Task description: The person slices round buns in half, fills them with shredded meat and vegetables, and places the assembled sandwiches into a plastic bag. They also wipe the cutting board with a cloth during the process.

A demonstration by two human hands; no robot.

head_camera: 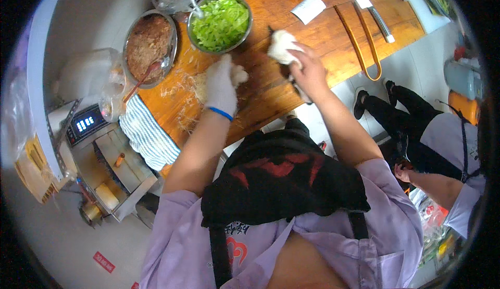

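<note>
My left hand (223, 82), in a white knit glove with a blue band at the wrist, rests over a pile of pale shreds (194, 90) on the wooden table (265, 90). A pale lump (238, 74) touches its right side; whether the fingers grip it I cannot tell. My right hand (308, 68) is bare and holds a crumpled white cloth (283, 47) above the table. A dark object lies partly hidden beneath that hand. Beyond my left hand stands a metal bowl of chopped green leaves (220, 23).
At the left are a metal basin of brown minced filling (148, 49), a striped towel (148, 132) and a machine with a lit display (86, 124). A knife (367, 4), wooden tongs (377, 64) and a paper (308, 9) lie on the right. A co-worker (441, 144) is at the right.
</note>
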